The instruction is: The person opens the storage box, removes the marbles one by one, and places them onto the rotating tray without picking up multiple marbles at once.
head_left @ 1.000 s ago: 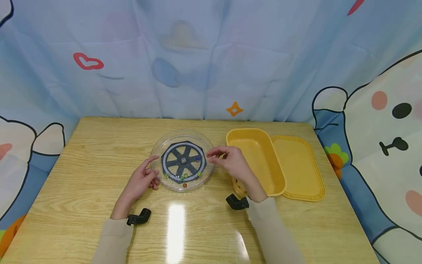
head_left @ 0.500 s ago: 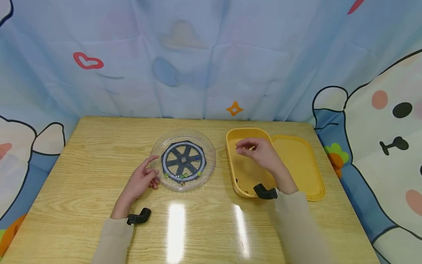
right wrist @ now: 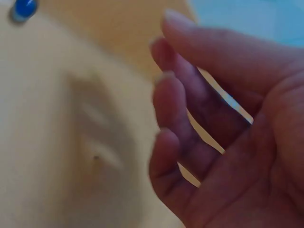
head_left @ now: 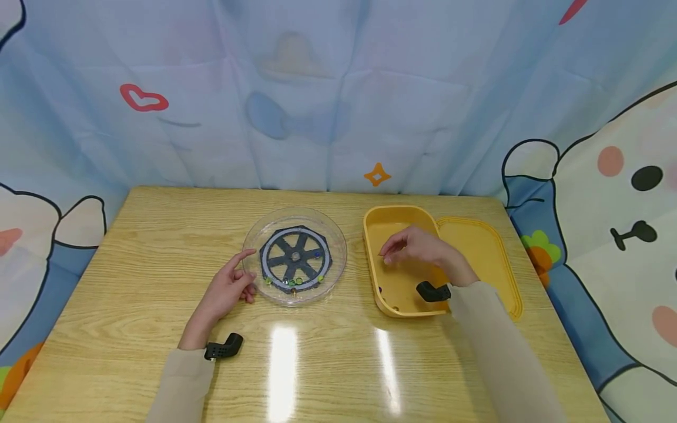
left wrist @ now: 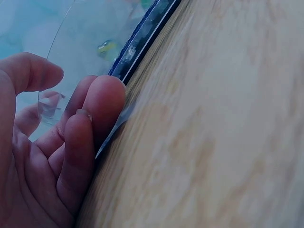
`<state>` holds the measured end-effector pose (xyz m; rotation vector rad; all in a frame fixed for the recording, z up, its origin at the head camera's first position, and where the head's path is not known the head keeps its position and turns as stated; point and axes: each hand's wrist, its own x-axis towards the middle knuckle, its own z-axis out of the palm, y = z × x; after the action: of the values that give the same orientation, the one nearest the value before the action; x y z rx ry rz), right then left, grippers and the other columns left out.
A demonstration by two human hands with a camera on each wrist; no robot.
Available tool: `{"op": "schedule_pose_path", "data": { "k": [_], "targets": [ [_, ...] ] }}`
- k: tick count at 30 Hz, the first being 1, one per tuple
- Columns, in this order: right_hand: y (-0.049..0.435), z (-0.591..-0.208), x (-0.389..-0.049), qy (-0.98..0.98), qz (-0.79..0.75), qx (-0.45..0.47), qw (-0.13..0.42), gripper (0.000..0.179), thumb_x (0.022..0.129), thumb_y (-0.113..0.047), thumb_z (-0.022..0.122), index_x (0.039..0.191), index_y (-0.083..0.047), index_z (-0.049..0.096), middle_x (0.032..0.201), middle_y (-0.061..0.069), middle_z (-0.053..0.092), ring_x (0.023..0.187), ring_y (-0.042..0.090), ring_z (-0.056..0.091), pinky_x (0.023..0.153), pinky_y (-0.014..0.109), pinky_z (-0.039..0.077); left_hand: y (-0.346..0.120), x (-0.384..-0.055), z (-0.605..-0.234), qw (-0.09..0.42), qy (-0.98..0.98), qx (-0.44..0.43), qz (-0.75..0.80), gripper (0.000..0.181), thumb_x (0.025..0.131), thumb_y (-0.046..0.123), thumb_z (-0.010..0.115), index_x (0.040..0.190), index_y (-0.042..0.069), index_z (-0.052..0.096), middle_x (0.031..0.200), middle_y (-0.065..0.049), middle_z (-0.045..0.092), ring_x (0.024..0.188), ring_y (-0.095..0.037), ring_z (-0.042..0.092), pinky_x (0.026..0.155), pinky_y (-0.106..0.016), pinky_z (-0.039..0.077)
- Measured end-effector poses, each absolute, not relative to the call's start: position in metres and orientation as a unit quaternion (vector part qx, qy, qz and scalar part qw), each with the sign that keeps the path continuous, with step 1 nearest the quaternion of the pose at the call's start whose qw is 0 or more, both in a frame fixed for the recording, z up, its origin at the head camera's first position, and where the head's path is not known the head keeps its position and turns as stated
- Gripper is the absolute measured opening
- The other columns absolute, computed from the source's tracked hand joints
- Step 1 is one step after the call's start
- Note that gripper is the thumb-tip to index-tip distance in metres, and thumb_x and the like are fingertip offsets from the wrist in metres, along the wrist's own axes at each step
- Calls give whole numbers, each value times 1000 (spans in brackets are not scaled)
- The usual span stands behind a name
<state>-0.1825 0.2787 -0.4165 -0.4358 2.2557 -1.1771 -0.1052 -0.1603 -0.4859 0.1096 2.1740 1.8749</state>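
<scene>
On the table a clear round dish (head_left: 338, 252) holds a dark six-spoked wheel shape (head_left: 294, 255). Several green marbles (head_left: 298, 281) lie along its near side, with a blue marble (head_left: 317, 254) at the right and an orange marble (head_left: 294, 291) at the front. My left hand (head_left: 227, 288) grips the dish's left edge, thumb and index at the rim, the other fingers curled beneath. Inside the yellow box (head_left: 372, 258) my right hand (head_left: 412, 247) hovers with loosely bent fingers and nothing between them. A blue marble (right wrist: 23, 8) lies beyond those fingers in the right wrist view.
Near the box's front wall sits another small marble (head_left: 395, 308). A flat yellow lid (head_left: 483, 264) lies against the box on the right. The wooden table (head_left: 174, 235) backs onto a printed blue curtain (head_left: 296, 147).
My right hand has left the dish's right edge, crossed to the box and lowered into it. The orange marble has shifted slightly inside the dish. My left hand stays in place.
</scene>
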Motion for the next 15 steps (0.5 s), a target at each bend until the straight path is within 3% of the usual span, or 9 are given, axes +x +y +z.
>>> {"op": "schedule_pose_path", "data": {
  "k": [7, 15],
  "targets": [
    [271, -435, -183, 822, -370, -214, 377, 15, 81, -9, 82, 94, -2, 76, 82, 3, 70, 72, 14, 58, 67, 25, 49, -159, -106, -487, 136, 752, 45, 643, 53, 103, 10, 53, 153, 17, 37, 75, -18, 62, 61, -25, 64, 60, -37, 59],
    [257, -438, -183, 838, -293, -244, 391, 17, 74, -12, 88, 83, -8, 74, 83, -1, 62, 73, 14, 50, 65, 25, 42, -160, -106, -485, 130, 758, 43, 638, 53, 103, 10, 54, 153, 17, 38, 74, -18, 63, 60, -26, 64, 59, -35, 58]
  ]
}}
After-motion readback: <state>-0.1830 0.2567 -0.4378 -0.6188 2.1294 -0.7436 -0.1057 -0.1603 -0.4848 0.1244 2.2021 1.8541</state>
